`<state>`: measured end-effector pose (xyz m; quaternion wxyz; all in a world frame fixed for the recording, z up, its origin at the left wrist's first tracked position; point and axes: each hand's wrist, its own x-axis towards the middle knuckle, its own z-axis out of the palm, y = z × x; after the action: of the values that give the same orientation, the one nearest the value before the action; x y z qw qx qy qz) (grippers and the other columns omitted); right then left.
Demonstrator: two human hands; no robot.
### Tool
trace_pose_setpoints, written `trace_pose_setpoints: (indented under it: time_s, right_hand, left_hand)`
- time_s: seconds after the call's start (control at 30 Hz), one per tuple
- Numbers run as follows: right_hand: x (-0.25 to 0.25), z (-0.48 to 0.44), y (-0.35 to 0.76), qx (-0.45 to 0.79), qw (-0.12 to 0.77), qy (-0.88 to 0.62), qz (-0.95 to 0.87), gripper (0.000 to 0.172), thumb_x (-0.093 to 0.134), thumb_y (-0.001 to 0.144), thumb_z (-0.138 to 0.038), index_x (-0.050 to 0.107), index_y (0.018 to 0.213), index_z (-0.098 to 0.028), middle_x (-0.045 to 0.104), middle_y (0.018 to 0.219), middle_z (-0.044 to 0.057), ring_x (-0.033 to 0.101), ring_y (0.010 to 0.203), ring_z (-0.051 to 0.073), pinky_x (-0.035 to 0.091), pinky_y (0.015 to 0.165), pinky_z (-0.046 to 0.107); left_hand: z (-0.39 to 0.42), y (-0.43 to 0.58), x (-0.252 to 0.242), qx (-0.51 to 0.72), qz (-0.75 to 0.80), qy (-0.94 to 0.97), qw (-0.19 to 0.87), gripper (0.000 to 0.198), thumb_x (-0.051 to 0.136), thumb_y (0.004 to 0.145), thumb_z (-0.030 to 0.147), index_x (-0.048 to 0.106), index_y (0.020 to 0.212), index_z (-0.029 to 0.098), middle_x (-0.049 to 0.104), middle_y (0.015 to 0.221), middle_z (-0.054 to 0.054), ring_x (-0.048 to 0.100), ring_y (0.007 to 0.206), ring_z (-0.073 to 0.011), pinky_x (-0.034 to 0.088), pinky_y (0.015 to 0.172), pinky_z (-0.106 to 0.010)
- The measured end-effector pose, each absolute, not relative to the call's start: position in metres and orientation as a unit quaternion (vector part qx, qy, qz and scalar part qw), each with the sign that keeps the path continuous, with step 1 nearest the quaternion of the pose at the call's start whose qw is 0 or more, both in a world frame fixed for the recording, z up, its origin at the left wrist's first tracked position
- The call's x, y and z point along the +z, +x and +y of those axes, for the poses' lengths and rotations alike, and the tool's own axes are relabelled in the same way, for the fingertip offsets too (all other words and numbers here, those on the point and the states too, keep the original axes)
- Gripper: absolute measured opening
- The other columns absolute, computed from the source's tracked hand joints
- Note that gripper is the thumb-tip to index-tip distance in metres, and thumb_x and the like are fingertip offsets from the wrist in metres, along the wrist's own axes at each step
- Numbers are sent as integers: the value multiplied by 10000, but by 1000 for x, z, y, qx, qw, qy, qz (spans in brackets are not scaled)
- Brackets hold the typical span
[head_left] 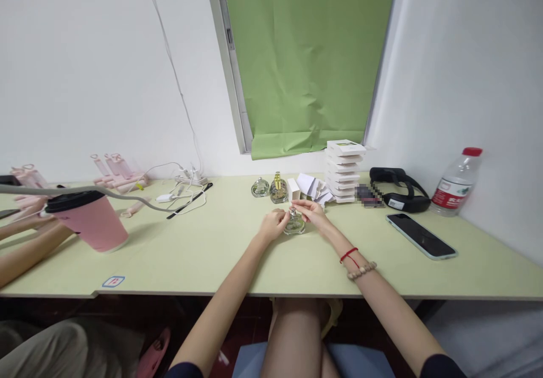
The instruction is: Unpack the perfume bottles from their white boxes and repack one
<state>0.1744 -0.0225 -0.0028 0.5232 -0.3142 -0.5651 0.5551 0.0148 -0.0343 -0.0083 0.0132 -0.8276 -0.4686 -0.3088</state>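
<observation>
A small clear glass perfume bottle (pixel 294 225) stands on the pale green table (pixel 203 253) straight ahead of me. My left hand (pixel 274 223) is curled against its left side. My right hand (pixel 311 211) pinches at the bottle's top, fingers closed around the neck or cap. Behind them stand two more small bottles, a clear one (pixel 259 187) and one with a gold cap (pixel 278 189), beside a small white box (pixel 293 189).
A stack of flat white boxes (pixel 344 170) rises at the back right, with folded white cards (pixel 311 187), a black headset (pixel 399 193), a phone (pixel 421 235) and a water bottle (pixel 456 183). A pink cup (pixel 91 219), cables (pixel 182 191) and another person's arms (pixel 25 242) are at left.
</observation>
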Motion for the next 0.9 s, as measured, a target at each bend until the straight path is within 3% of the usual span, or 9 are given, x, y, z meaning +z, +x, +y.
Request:
trace_pose_setpoints:
  time_s: [0.13,0.27,0.4,0.53,0.8,0.9]
  right_hand:
    - [-4,-19,176,510,565,-345,-548,360,618,617,-409,674,898,-192,664,924,49,396,400,36,268,362,192]
    - [-6,-8,190,357,680,-446,-459,378,568,624,-380,670,895,-137,659,893,76,464,470,84,369,452,225]
    - [-11,4,207,286,719,-506,-380,418,487,651,-374,656,933,-116,657,876,85,508,519,118,397,524,247]
    - [-18,10,211,310,723,-503,-357,455,462,648,-378,634,966,-102,648,877,90,501,522,108,379,507,235]
    - [-6,-1,195,416,668,-441,-432,383,606,557,-384,672,865,-165,655,795,45,412,404,46,264,366,199]
    - [0,-9,188,460,628,-394,-489,364,628,561,-403,681,851,-190,663,863,44,377,371,29,250,351,201]
  left_hand:
    - [-35,15,-7,-307,-472,-826,17,468,235,886,381,452,530,168,482,548,-11,434,539,-110,312,567,-244]
    - [-37,16,-6,-313,-483,-818,5,439,240,884,360,483,572,169,528,601,-21,472,592,-121,333,589,-242]
    - [-41,17,-4,-354,-493,-795,-14,338,216,889,316,531,888,192,596,792,-8,520,680,-115,366,645,-230]
    - [-46,17,0,-393,-494,-775,-25,271,287,871,329,435,1066,214,582,906,4,500,626,-89,375,610,-212]
    - [-47,22,1,-391,-457,-799,3,268,276,886,342,497,957,209,532,973,-21,505,661,-76,380,590,-190]
    - [-47,22,1,-389,-450,-803,8,275,282,886,348,507,949,204,528,965,-25,504,651,-74,383,604,-189]
